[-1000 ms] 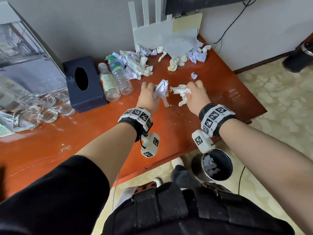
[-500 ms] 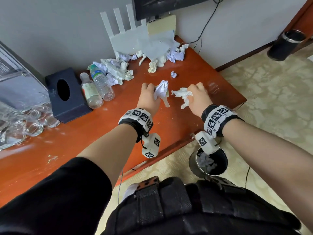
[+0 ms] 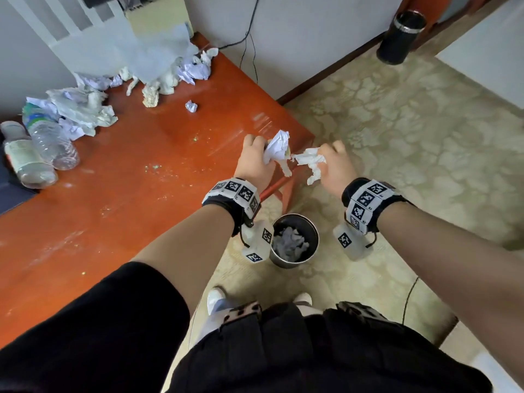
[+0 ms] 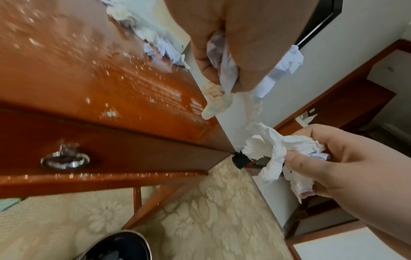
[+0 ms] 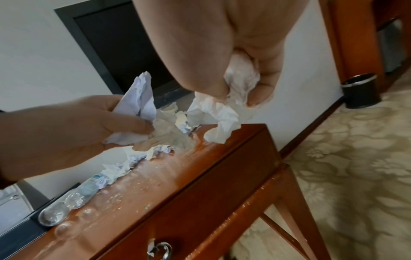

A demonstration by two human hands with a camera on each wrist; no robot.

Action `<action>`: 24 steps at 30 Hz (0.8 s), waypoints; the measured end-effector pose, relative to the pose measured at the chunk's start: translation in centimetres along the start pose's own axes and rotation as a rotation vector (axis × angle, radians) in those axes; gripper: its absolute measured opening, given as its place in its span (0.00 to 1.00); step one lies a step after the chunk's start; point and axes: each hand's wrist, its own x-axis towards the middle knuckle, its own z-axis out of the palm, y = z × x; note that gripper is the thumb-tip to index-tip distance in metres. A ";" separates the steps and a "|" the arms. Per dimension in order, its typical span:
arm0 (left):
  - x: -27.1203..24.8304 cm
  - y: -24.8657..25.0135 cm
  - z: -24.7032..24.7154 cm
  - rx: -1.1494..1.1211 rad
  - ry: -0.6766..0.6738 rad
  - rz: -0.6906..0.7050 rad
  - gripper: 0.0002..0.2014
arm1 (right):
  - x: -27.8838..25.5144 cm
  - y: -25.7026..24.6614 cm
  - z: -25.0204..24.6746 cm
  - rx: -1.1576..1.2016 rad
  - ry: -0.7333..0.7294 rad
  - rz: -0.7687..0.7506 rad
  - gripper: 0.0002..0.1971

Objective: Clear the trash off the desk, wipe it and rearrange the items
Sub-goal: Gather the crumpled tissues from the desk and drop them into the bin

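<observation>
A crumpled paper wad [image 3: 276, 148] sits gripped in the left hand [image 3: 255, 163]; the right hand [image 3: 336, 165] clutches a tissue [image 3: 310, 163]. Both have moved off the worktop [image 3: 127, 180] toward the bin [image 3: 295, 241], which holds what looks like grey paper.

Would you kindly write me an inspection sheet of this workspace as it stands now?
Surface: wooden desk speckled with crumbs.
Job's things: crumpled paper heap along the wall; one small paper ball alone; metal bin on the floor, holding paper.
Clutter: two plastic bottles lying at the desk's left.
Grippers: left hand grips crumpled paper; right hand grips tissue.
Cables: black cable down the wall.
Surroundings: patterned carpet; black bin by the wall.
</observation>
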 end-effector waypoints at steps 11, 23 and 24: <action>-1.8 -0.5 11.1 0.040 -0.260 -0.104 0.17 | -4.4 9.7 4.5 0.043 -0.077 0.133 0.11; -0.3 -6.8 18.0 0.111 -0.381 -0.115 0.15 | -3.1 13.6 11.8 -0.053 -0.235 0.129 0.13; -0.1 -7.7 18.8 0.105 -0.395 -0.106 0.15 | -2.9 13.9 12.7 -0.056 -0.254 0.122 0.13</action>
